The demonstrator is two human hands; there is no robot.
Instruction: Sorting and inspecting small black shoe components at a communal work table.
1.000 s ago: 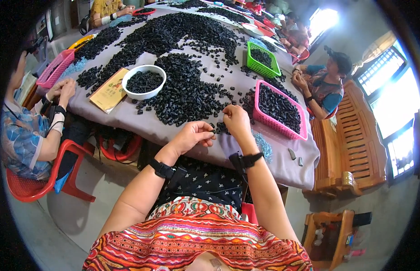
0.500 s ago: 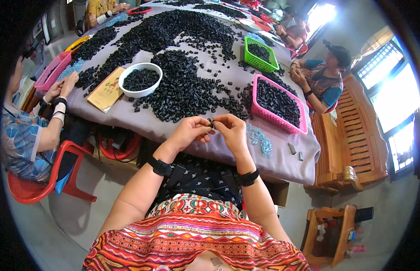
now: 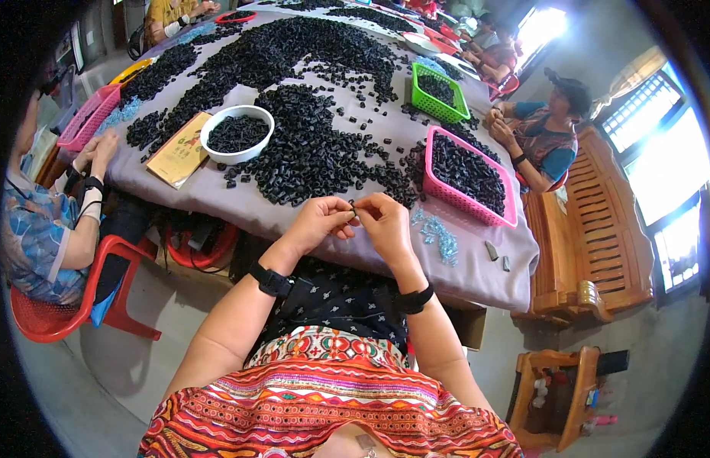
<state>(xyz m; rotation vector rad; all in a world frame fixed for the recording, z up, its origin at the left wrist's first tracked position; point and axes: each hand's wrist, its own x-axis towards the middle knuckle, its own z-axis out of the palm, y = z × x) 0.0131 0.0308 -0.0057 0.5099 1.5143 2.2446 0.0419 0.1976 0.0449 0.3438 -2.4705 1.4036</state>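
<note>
Sitting on a red chair (image 3: 130, 298), a co-worker (image 3: 46, 229) is seen at the left edge, with both hands brought together near a pink basket (image 3: 89, 118). Beside that basket, blue bits (image 3: 120, 114) are heaped on the cloth (image 3: 477, 282). Farther right, a yellow book (image 3: 179, 150) is laid flat, just beside a white bowl (image 3: 237, 158) filled with dark parts. The bowl is bordered on its right by a pile (image 3: 305, 149) of short black tubes.

In front of the pile, the left hand (image 3: 322, 224) is held with thumb and forefinger pinched narrow on a small dark piece (image 3: 353, 212). The piece is set right at the fingertips, clear of the palm, and is mostly hidden by them; how it is turned cannot be told. From its right side it is met by the right hand (image 3: 387, 225), whose thumb and forefinger tips are likewise closed on it, so that it is placed between the two pinches.

Just right of that hand, clear bits (image 3: 443, 240) are strewn. Past them are set a green basket (image 3: 440, 109) and, nearer, a second pink basket (image 3: 466, 208), both filled with black tubes. At the right, a second co-worker (image 3: 550, 145) is seated before a wooden bench (image 3: 599, 229).
</note>
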